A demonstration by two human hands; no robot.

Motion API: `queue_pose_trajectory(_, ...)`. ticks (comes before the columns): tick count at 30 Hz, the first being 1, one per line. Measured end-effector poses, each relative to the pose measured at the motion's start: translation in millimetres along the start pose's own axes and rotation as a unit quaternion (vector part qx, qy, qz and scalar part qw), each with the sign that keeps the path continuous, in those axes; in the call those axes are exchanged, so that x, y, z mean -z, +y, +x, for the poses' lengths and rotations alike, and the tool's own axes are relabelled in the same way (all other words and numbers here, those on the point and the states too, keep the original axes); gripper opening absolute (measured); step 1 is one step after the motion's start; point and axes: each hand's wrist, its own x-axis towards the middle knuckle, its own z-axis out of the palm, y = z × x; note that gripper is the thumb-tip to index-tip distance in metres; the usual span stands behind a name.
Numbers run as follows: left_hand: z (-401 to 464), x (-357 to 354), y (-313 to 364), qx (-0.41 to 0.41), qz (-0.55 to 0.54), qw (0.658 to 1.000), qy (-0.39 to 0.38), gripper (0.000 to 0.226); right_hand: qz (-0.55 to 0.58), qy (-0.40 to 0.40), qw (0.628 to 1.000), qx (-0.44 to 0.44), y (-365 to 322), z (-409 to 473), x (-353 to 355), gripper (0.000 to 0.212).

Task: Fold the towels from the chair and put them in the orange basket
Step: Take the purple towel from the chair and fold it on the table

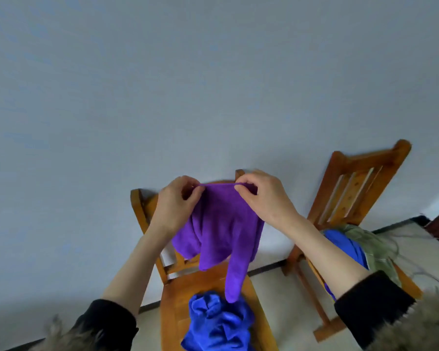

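Above the near chair [213, 287], both hands are raised with a purple towel [221, 231] strung between them. The left hand [176, 203] and right hand [261, 196] each pinch one end of its top edge, so that edge runs level from left to right and the rest hangs straight down, bunched, its tip touching a blue towel [218, 325] crumpled on the seat. Neither hand is nearer; the fold likely turns on bringing the two pinched ends together. More cloth lies on a second chair [360, 178] to the right. No orange basket shows.
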Motion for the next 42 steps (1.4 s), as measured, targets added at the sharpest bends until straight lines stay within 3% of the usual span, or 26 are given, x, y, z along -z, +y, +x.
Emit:
queue_pose_trajectory(4, -4.3, 47.8, 24.5, -0.038, 0.057, 0.998, 0.015, 0.006, -0.070, 0.029, 0.996, 0.042, -34.2, 8.1, 15.0, 0.024)
queue_pose_trajectory(10, -33.6, 116.7, 63.0, 0.008, 0.195, 0.973, 0.123, 0.017, -0.109, 0.033, 0.992, 0.055, -90.2, 15.2, 30.0, 0.050)
queue_pose_trajectory(14, -72.3, 144.1, 78.8, 0.047, 0.251, 0.950, 0.178, 0.022, -0.042, -0.036, 0.990, 0.127, -111.8, 2.5, 33.0, 0.034)
queue_pose_trajectory(18, -118.5, 160.1, 86.8, 0.062, 0.277, 0.937, 0.203, 0.011, 0.020, -0.116, 0.978, 0.173, -128.3, -16.1, 26.4, 0.013)
queue_pose_trajectory(24, -202.2, 195.3, 90.1, 0.117, 0.270, 0.931, 0.219, 0.010, 0.082, -0.123, 0.970, 0.193, -173.2, -54.7, 3.1, 0.018)
queue_pose_trajectory(29, -283.4, 222.8, 97.8, 0.242, 0.329, 0.869, 0.279, 0.030, 0.033, -0.086, 0.976, 0.198, -217.9, -84.1, -17.5, 0.047)
queue_pose_trajectory(32, -330.5, 242.8, 102.2, 0.294, 0.369, 0.830, 0.297, 0.038, 0.027, -0.117, 0.965, 0.232, -246.3, -102.2, -37.6, 0.055)
queue_pose_trajectory(35, -379.0, 259.6, 97.7, 0.332, 0.375, 0.822, 0.271, 0.022, 0.056, -0.166, 0.947, 0.269, -279.1, -122.3, -63.7, 0.046)
queue_pose_trajectory(38, -433.5, 269.6, 80.5, 0.383, 0.321, 0.836, 0.226, 0.010, 0.096, -0.219, 0.921, 0.306, -312.2, -141.8, -94.2, 0.028)
queue_pose_trajectory(40, -466.6, 278.2, 74.7, 0.411, 0.299, 0.826, 0.241, 0.011, 0.115, -0.257, 0.894, 0.348, -338.2, -157.5, -119.3, 0.017)
queue_pose_trajectory(42, -491.4, 291.0, 74.4, 0.440, 0.304, 0.797, 0.281, 0.007, 0.131, -0.279, 0.874, 0.376, -365.2, -172.2, -143.9, 0.018)
